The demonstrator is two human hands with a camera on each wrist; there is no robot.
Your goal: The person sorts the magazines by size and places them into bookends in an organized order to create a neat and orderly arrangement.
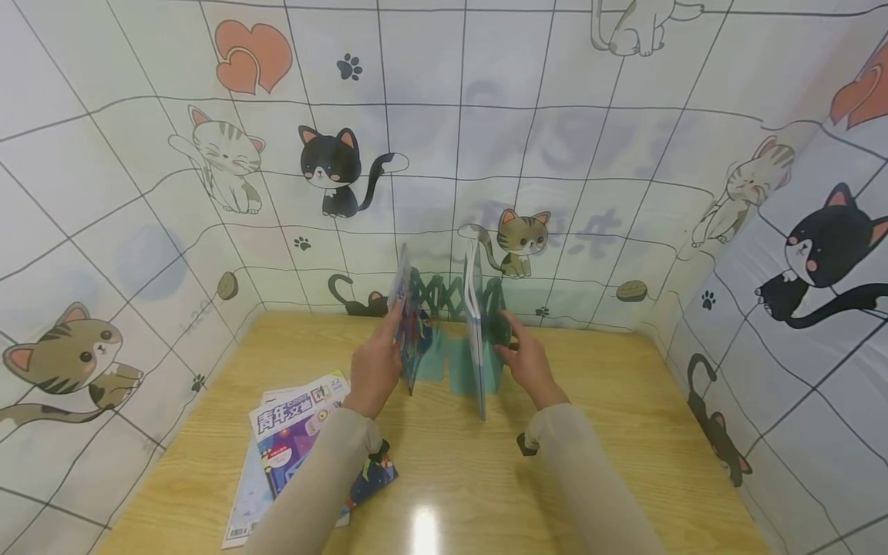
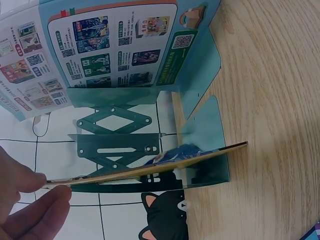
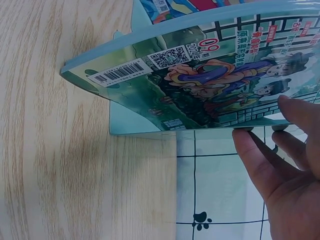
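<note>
A green expandable bookend (image 1: 461, 370) with a folding lattice stands against the back wall. My left hand (image 1: 375, 366) pinches the edge of a thin magazine (image 2: 125, 172) that stands upright by the bookend's left end plate. At the other end, my right hand (image 1: 533, 368) grips the right end plate, thumb and fingers on either side of its edge. A second magazine (image 3: 210, 85) stands just inside that plate, its illustrated cover and barcode facing right. Its other side, with small pictures and codes, shows at the top of the left wrist view.
Several magazines (image 1: 291, 424) lie in a loose pile on the left of the wooden table (image 1: 610, 432), partly under my left forearm. A cat-patterned white covering (image 1: 430, 146) hangs behind the table and along both sides.
</note>
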